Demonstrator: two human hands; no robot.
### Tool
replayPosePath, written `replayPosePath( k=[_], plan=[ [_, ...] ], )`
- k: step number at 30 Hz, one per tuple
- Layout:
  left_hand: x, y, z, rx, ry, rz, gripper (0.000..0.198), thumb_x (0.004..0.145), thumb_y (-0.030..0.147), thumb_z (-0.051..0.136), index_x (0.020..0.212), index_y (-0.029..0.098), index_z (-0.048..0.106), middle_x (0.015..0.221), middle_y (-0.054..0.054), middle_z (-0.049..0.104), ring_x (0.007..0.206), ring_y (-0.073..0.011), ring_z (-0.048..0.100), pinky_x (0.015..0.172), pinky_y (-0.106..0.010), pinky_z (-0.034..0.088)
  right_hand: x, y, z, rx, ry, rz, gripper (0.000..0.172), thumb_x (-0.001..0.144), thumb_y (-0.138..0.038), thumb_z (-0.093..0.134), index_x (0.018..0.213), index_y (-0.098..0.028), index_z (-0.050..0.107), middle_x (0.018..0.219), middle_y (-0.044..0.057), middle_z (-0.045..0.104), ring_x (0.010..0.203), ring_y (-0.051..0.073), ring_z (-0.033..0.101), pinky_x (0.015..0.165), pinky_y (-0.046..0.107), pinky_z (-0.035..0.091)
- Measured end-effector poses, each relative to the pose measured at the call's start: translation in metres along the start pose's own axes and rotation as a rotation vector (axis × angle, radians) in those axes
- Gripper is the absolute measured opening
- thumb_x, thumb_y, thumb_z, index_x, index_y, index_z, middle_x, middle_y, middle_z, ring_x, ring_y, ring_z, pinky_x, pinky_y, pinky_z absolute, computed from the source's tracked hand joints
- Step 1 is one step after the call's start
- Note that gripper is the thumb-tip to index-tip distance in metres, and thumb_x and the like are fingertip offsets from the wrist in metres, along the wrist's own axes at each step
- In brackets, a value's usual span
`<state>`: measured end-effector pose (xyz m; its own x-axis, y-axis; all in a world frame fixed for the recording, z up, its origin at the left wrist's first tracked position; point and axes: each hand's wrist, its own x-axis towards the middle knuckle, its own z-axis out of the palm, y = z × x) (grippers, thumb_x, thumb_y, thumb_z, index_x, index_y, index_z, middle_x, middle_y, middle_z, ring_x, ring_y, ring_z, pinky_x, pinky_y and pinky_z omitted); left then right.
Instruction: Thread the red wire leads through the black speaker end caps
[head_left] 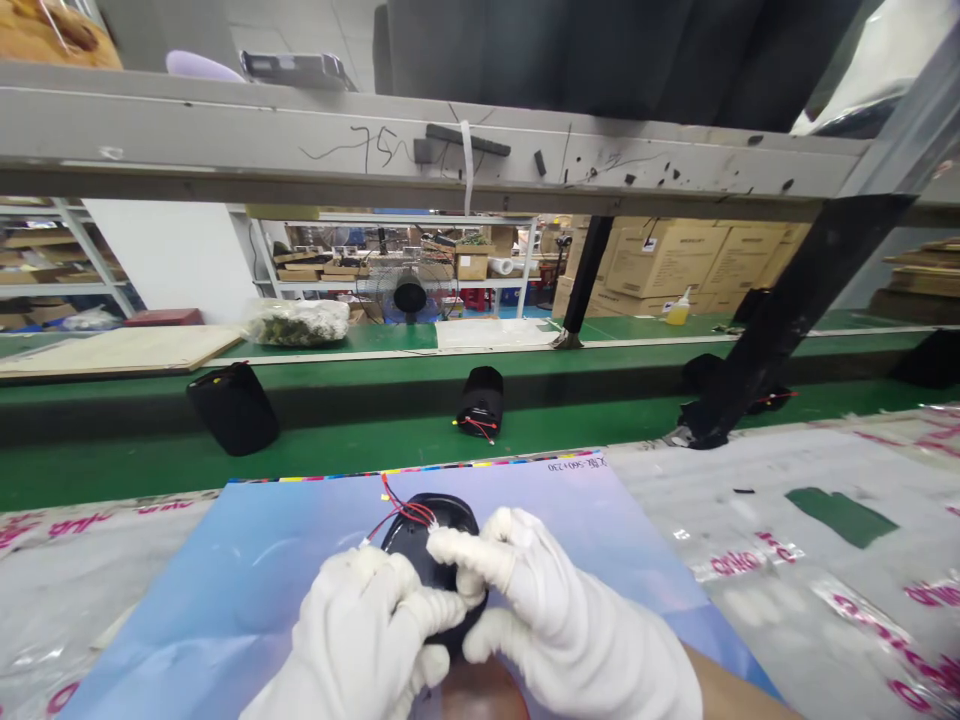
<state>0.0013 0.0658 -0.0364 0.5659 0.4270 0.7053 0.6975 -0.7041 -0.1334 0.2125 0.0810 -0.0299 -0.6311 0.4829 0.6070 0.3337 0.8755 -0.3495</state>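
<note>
Black cylindrical unit [431, 530] with red wires [401, 510], clasped between gloved left hand [352, 635] and right hand [547, 610]

- grey steel beam [225, 140] across the top of the view, scrawled with "75" and marked with black scuffs
- black strut [795, 310] slanting down on the right
- green conveyor [225, 400] running side to side, with a second green bench [390, 340] behind it
- wooden board [112, 350] and plastic bag [296, 322] on that bench
- yellow bottle [677, 310] before stacked cartons [667, 260]
- pedestal fan [409, 292] before white metal shelving [390, 250]
- white wall [172, 260] beside more shelving [60, 250]
</note>
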Motion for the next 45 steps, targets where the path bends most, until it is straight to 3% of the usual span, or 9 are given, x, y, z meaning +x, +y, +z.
replayPosePath(
  k=[5, 11, 17, 22, 26, 29, 35, 41, 45],
  plan=[
    [-0.005, 0.000, -0.008, -0.174, 0.019, -0.197, 0.031, 0.097, 0.050, 0.040, 0.114, 0.027, 0.053, 0.069, 0.004, 0.064, 0.056, -0.0144, 0.063, 0.053, -0.027, 0.049, 0.005, -0.002, -0.006, 0.029, 0.012, 0.006, 0.044, 0.092, -0.017, 0.058, 0.133, -0.019, 0.044, 0.091, 0.006, 0.062, 0.079, 0.021, 0.053, 0.074, 0.034, 0.048],
    [-0.020, -0.008, -0.023, -0.421, 0.052, -0.459, 0.068, 0.081, 0.024, 0.069, 0.141, 0.025, 0.035, 0.109, -0.005, 0.062, 0.079, -0.0142, 0.067, 0.080, -0.030, 0.060, 0.006, 0.004, -0.004, 0.085, -0.006, -0.045, 0.015, 0.090, -0.018, 0.064, 0.104, -0.022, 0.059, 0.088, 0.002, 0.065, 0.082, 0.019, 0.053, 0.077, 0.033, 0.042],
    [-0.042, 0.012, -0.018, -0.418, 0.370, -0.589, 0.031, 0.088, 0.016, 0.062, 0.116, 0.029, 0.058, 0.119, -0.003, 0.056, 0.104, -0.0151, 0.063, 0.082, -0.020, 0.060, 0.009, -0.010, -0.012, -0.066, -0.054, -0.030, 0.027, 0.088, -0.010, 0.054, 0.111, -0.020, 0.062, 0.095, 0.006, 0.062, 0.084, 0.021, 0.052, 0.079, 0.039, 0.044],
    [-0.048, 0.043, 0.001, -0.341, 0.188, -0.811, 0.038, 0.097, 0.041, 0.047, 0.132, 0.030, 0.051, 0.142, -0.011, 0.043, 0.116, -0.0245, 0.063, 0.095, -0.042, 0.056, 0.017, -0.021, -0.022, -0.082, -0.087, -0.029, 0.044, 0.083, -0.020, 0.056, 0.128, -0.022, 0.056, 0.113, 0.011, 0.057, 0.091, 0.025, 0.054, 0.081, 0.043, 0.048],
    [-0.040, 0.060, 0.011, -0.407, 0.158, -0.877, 0.044, 0.098, 0.042, 0.042, 0.141, 0.031, 0.042, 0.152, -0.014, 0.036, 0.127, -0.0316, 0.056, 0.097, -0.049, 0.053, 0.027, 0.018, -0.014, 0.368, 0.316, 0.326, 0.031, 0.099, -0.032, 0.043, 0.125, -0.024, 0.057, 0.113, 0.008, 0.063, 0.105, 0.022, 0.060, 0.096, 0.042, 0.047],
    [-0.029, 0.064, 0.016, -0.413, 0.090, -0.923, 0.056, 0.100, 0.038, 0.040, 0.152, 0.032, 0.023, 0.153, -0.017, 0.040, 0.128, -0.0326, 0.055, 0.087, -0.046, 0.060, 0.027, 0.044, 0.007, 0.435, 0.291, 0.416, 0.033, 0.101, -0.037, 0.040, 0.122, -0.020, 0.059, 0.114, 0.011, 0.068, 0.105, 0.023, 0.066, 0.092, 0.042, 0.053],
    [-0.007, 0.021, 0.027, -0.661, 0.255, -0.958, 0.049, 0.102, 0.040, 0.033, 0.151, 0.034, 0.029, 0.148, -0.010, 0.049, 0.131, -0.0266, 0.052, 0.098, -0.047, 0.053, 0.008, 0.023, 0.041, 0.418, 0.312, 0.356, 0.030, 0.104, -0.036, 0.036, 0.125, -0.026, 0.054, 0.122, 0.008, 0.063, 0.115, 0.017, 0.061, 0.100, 0.035, 0.049],
    [0.020, -0.017, 0.029, -0.891, 0.237, -0.849, 0.044, 0.102, 0.044, 0.029, 0.129, 0.025, 0.059, 0.112, -0.008, 0.074, 0.101, -0.0213, 0.072, 0.083, -0.037, 0.061, 0.003, -0.006, 0.026, 0.121, 0.275, 0.103, 0.033, 0.096, -0.049, 0.051, 0.082, -0.022, 0.062, 0.079, 0.001, 0.052, 0.074, 0.016, 0.055, 0.068, 0.031, 0.049],
    [-0.002, -0.014, 0.016, -0.786, 0.435, -0.889, 0.030, 0.103, 0.036, 0.032, 0.119, 0.030, 0.057, 0.117, -0.002, 0.068, 0.100, -0.0145, 0.068, 0.090, -0.033, 0.058, 0.006, -0.013, 0.017, -0.029, 0.234, 0.031, 0.034, 0.101, -0.044, 0.043, 0.082, -0.019, 0.058, 0.075, 0.001, 0.052, 0.070, 0.016, 0.053, 0.065, 0.030, 0.045]
  ],
)
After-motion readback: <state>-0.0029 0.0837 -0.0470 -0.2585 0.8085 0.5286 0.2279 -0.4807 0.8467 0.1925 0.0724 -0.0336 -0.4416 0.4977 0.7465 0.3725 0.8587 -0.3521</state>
